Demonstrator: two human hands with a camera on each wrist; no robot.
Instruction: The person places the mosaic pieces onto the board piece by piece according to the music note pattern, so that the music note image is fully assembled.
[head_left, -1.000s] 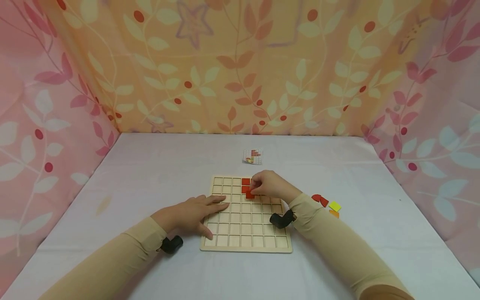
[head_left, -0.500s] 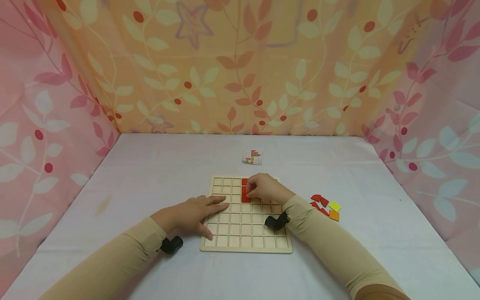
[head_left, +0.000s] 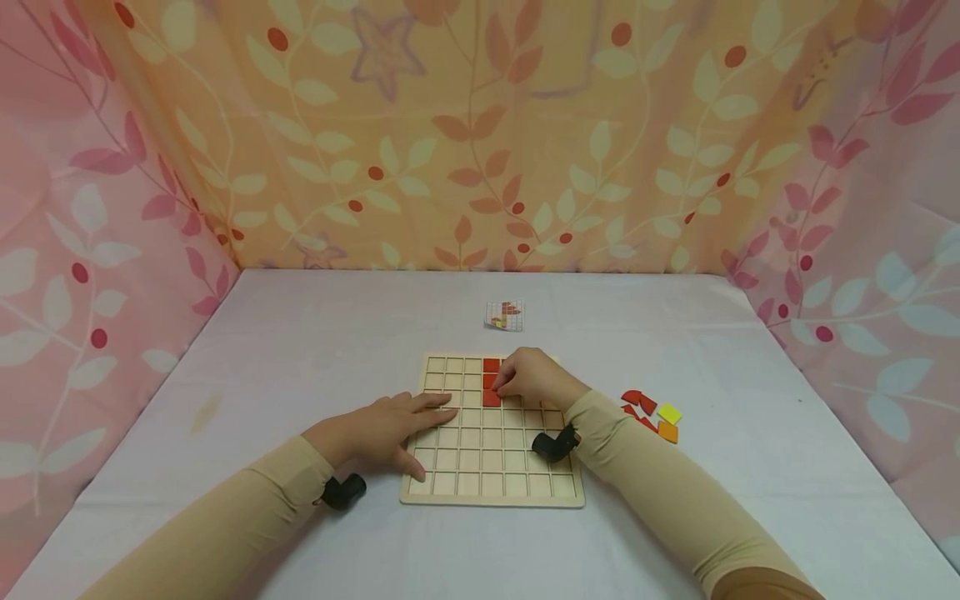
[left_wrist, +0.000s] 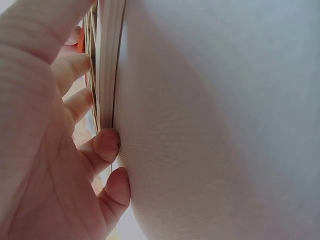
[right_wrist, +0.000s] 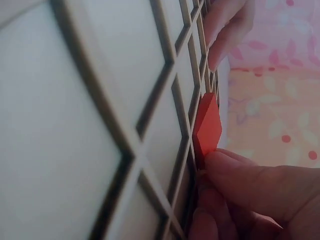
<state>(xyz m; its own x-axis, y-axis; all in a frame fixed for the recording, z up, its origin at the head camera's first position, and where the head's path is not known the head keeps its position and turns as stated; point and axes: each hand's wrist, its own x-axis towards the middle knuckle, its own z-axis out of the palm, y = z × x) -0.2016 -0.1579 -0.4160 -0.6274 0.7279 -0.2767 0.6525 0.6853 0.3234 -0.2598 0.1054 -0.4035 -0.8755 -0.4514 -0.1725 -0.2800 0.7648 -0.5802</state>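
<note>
Board [head_left: 469, 461] of pale gridded wood, apparently partly filled: two red squares [head_left: 491, 365] lie in one column at its far side. Third red tile [head_left: 491, 399], just nearer in that column, is pinched between the right hand's [head_left: 536, 377] thumb and finger; cannot tell if fully seated. Left hand [head_left: 382, 427], fingers spread, rests on the board's left side, gripping nothing. Likely left to place: loose red pieces [head_left: 648, 404], yellow square [head_left: 670, 413], orange piece [head_left: 667, 432], all right of the board. Patterned card [head_left: 505, 315] lies beyond the far edge.
</note>
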